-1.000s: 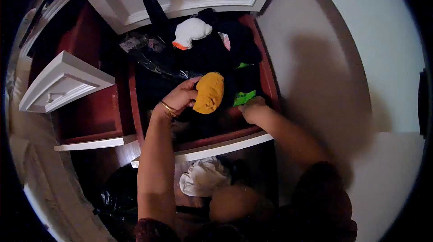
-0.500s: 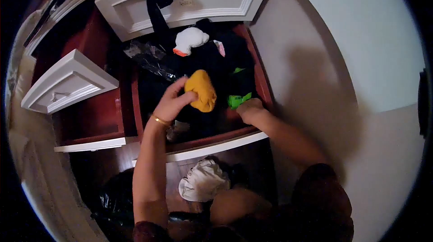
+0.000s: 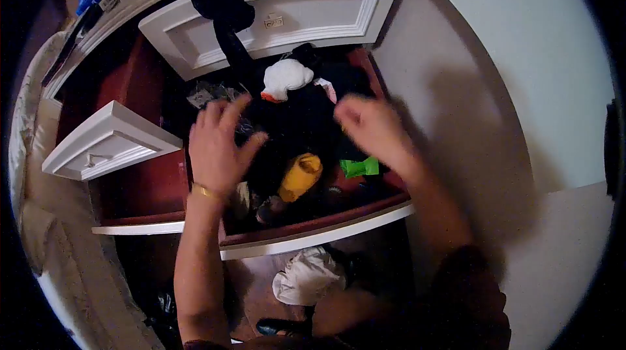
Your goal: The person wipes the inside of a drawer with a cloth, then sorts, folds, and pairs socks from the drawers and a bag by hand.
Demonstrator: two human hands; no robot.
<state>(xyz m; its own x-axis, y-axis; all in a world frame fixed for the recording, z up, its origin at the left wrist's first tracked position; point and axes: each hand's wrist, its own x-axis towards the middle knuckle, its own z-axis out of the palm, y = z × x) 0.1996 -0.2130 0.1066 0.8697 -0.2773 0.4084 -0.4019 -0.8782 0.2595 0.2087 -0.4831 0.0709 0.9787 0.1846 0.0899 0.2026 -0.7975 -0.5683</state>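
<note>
My left hand (image 3: 218,148) is open above the left part of a pulled-out drawer (image 3: 313,221), its fingers spread and holding nothing. A yellow rolled-up cloth, like a balled sock (image 3: 300,177), lies near the drawer's front, apart from both hands. Over the drawer's right side is my right hand (image 3: 373,127), smeared by motion, with its fingers curled; whether it holds anything is unclear. Below it lies a bright green packet-like item (image 3: 358,167). Farther back rests a white bundle with an orange edge (image 3: 287,78), beside a small pink-and-white piece (image 3: 325,89). Dark cloth fills much of the drawer.
A white panelled front (image 3: 313,7) with dark knotted fabric (image 3: 225,17) stands behind the drawer. To the left, a smaller drawer (image 3: 111,141) is out. The wall (image 3: 456,102) borders the right side. Pale cloth (image 3: 308,277) lies below on the floor.
My left hand has let go of the yellow bundle, which now lies in the drawer. My right hand has left the green item and moved up and back. The view has shifted slightly.
</note>
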